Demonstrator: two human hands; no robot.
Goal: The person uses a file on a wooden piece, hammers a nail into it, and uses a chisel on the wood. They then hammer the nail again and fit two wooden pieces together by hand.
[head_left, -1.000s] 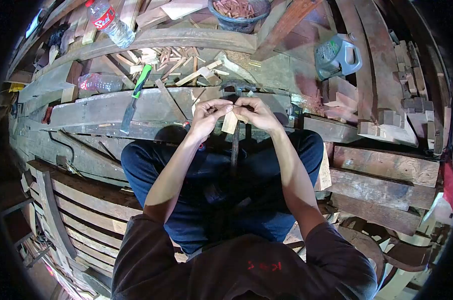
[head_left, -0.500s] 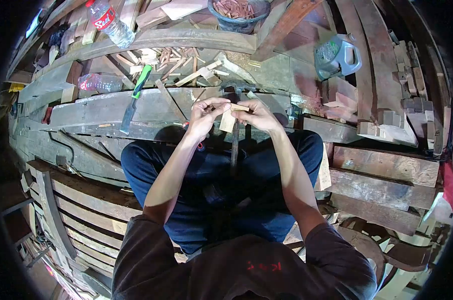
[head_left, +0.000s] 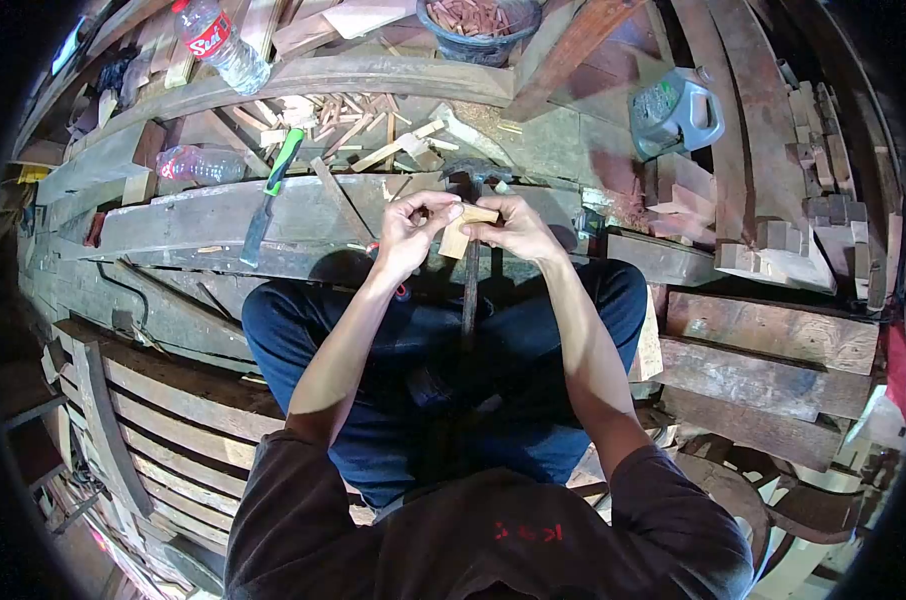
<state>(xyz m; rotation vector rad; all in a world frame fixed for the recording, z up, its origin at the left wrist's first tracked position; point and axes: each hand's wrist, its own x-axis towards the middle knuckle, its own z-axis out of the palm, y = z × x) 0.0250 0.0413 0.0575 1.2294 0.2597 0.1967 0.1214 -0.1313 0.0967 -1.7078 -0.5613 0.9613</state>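
Over the plank in front of my lap, my left hand [head_left: 410,232] pinches a small pale wooden piece [head_left: 455,243] from its left side. My right hand [head_left: 516,230] closes on the same piece from the right, thumb and fingers at its upper end. A short strip of wood [head_left: 481,214] crosses the top of the piece between my fingertips; whether the two are joined I cannot tell. Behind my hands lies a hammer [head_left: 470,300], its head on the plank and its handle running down toward my lap. My fingers hide part of the wood.
A knife with a green-black handle [head_left: 286,160] lies on the plank [head_left: 173,225] at left. Beyond are wood sticks [head_left: 348,122], a lying plastic bottle [head_left: 203,166], another bottle [head_left: 223,50], a bucket of sticks [head_left: 480,45] and a jug [head_left: 673,112]. Wood blocks [head_left: 773,255] stand at right.
The wooden piece has turned slightly in my fingers, showing more of the strip's face. Both hands stay in nearly the same place.
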